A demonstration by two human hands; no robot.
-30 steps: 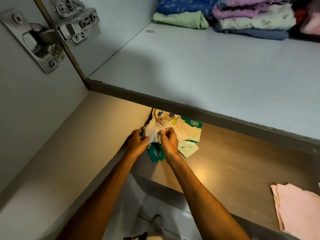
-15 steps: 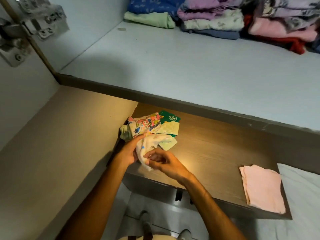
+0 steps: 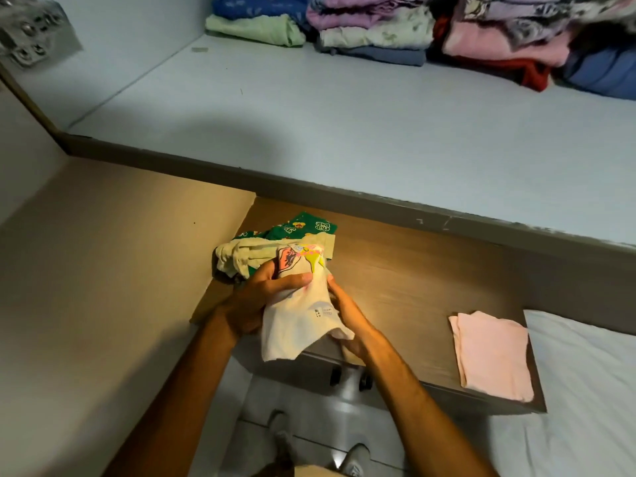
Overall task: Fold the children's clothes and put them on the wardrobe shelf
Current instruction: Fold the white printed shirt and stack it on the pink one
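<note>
A small cream children's shirt [image 3: 296, 318] with a bright cartoon print hangs between my hands above the front edge of the wooden surface [image 3: 413, 280]. My left hand [image 3: 254, 297] grips its upper left side, thumb across the cloth. My right hand [image 3: 344, 315] holds its right edge, partly under the fabric. Behind the shirt lies a loose heap of pale green and dark green printed clothes [image 3: 275, 242]. The pale wardrobe shelf [image 3: 309, 125] runs above, with folded stacks of clothes [image 3: 378, 32] at its back.
A folded pink garment [image 3: 492, 356] lies at the right end of the wooden surface. A white bed sheet [image 3: 592, 390] is at the far right. The wardrobe side wall [image 3: 103, 270] stands on the left, with a door hinge [image 3: 31, 39] at top left.
Both hands have lifted the cream shirt off the heap and drawn it toward me. The camera has tilted so more of the shelf's stacks and the bed show.
</note>
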